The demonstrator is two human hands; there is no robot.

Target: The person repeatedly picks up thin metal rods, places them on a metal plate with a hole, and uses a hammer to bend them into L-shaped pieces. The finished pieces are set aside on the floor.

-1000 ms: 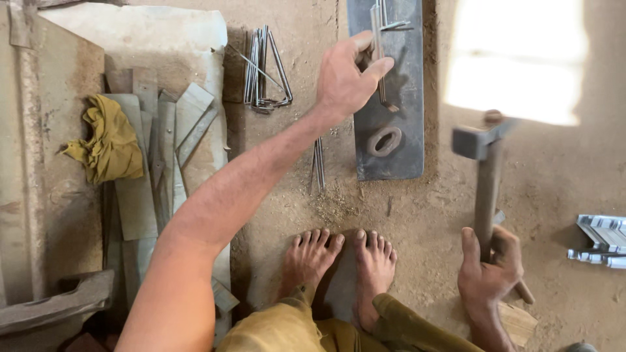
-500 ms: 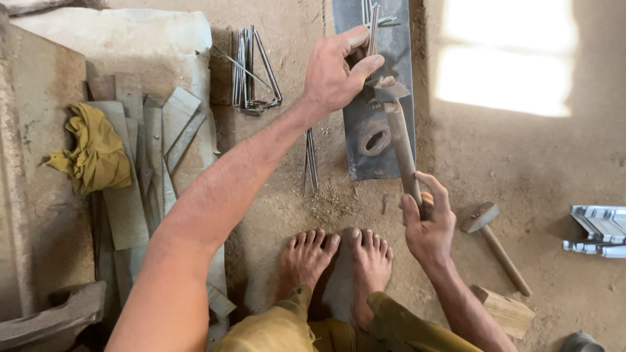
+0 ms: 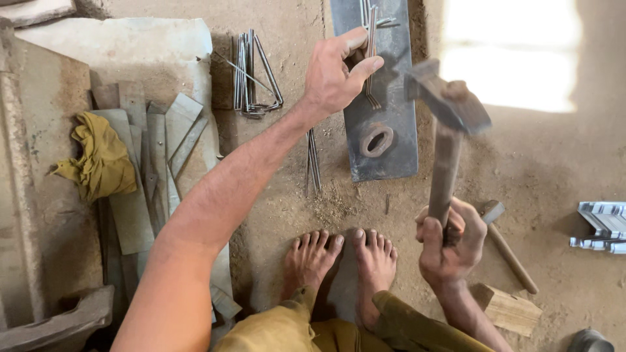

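A heavy steel plate point(image 3: 385, 140) lay on the dirt floor point(image 3: 535, 163). The right hand point(image 3: 450, 244) gripped a weighty hammer point(image 3: 447, 124) low on its handle; left-hand fingers point(image 3: 362, 68) pinched a thin, stiff rod point(image 3: 372, 49) upon the plate.

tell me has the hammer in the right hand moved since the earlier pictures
Yes. The wooden-handled steel hammer went from standing on the sandy ground at the right to raised in the right hand, its head now beside the dark flat metal plate.

one head-worn view, looking steeply down, close over the hands and sandy floor point(image 3: 541, 169)
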